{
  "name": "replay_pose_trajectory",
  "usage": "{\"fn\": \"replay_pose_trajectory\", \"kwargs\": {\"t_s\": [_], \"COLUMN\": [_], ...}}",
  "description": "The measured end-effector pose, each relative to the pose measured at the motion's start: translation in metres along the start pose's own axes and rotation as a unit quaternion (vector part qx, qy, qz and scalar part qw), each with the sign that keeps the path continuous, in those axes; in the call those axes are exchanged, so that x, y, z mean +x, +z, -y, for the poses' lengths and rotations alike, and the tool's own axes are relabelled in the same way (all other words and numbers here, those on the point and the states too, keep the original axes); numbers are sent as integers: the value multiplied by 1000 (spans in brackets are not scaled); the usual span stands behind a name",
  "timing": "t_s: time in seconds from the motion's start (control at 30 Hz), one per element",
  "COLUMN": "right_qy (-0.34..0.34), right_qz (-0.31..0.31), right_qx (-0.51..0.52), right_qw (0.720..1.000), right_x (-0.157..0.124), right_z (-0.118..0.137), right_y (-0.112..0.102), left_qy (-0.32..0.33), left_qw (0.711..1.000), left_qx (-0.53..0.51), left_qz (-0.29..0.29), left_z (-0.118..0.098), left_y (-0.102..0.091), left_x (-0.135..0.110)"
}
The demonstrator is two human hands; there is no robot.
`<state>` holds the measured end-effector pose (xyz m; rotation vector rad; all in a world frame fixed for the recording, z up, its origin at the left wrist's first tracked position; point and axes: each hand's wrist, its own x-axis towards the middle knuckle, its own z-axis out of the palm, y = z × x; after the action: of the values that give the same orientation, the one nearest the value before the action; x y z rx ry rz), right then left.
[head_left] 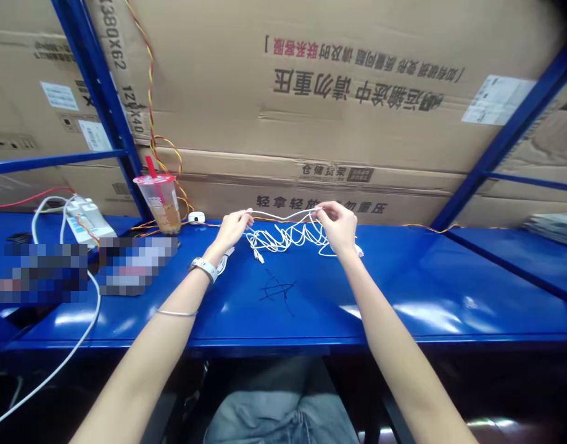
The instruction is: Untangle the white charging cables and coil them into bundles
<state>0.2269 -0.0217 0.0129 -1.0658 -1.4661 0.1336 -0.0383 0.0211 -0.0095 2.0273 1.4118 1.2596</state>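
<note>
A thin white cable runs between my two hands, sagging slightly in the middle. My left hand pinches one part of it, and my right hand pinches another part farther right. Beneath and behind the held stretch lies a loose pile of white cables on the blue tabletop, with a connector sticking out toward me. Beside my left wrist sits a small white coil, partly hidden by that wrist. Several black ties lie in front of the pile.
A plastic drink cup with a red straw stands at the back left, near a white power strip and a small white device. Large cardboard boxes form the back, between blue posts. Papers are stacked far right.
</note>
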Motion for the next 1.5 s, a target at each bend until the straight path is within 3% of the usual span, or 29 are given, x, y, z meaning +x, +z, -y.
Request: {"fn": "replay_pose_trajectory", "kwargs": {"t_s": [0.1,0.27,0.37,0.5,0.63,0.73,0.83,0.9,1.03,1.17,1.23,1.3,1.37,1.4,1.5], "right_qy": [-85,-165,-140,-28,62,84,91,88,64,-28,-82,-122,-153,-165,-181], "right_qz": [76,292,391,467,449,463,487,475,380,244,194,177,178,179,178], "right_qx": [-96,-150,-115,-42,-32,-17,0,-2,-33,-128,-183,-211,-210,-205,-208], "right_qw": [989,930,903,883,891,882,868,875,922,961,960,954,949,948,945], "right_x": [-2,-10,-14,-18,-23,-27,-31,-33,-31,-22,-19,-20,-23,-25,-30], "right_z": [0,6,16,25,23,20,22,23,20,12,10,10,12,13,18], "right_y": [4,12,11,13,21,27,30,32,33,27,24,25,28,29,32], "left_qy": [-80,-150,-160,-159,-116,-104,-59,-5,70,117,108,62,-2,-28,-45], "left_qw": [987,935,926,936,930,932,963,981,986,947,926,930,944,944,903], "left_qx": [-136,-320,-337,-303,-325,-326,-250,-171,-60,-110,-174,-222,-243,-241,-286], "left_qz": [17,34,50,83,126,117,88,86,141,279,316,286,223,222,316], "left_z": [-7,-19,-27,-38,-50,-59,-66,-68,-70,-67,-64,-60,-55,-53,-49], "left_y": [5,12,12,14,20,26,31,32,18,-15,-26,-25,-14,-7,11], "left_x": [-1,-2,-4,-9,-16,-20,-22,-23,-26,-28,-27,-25,-24,-24,-27]}}
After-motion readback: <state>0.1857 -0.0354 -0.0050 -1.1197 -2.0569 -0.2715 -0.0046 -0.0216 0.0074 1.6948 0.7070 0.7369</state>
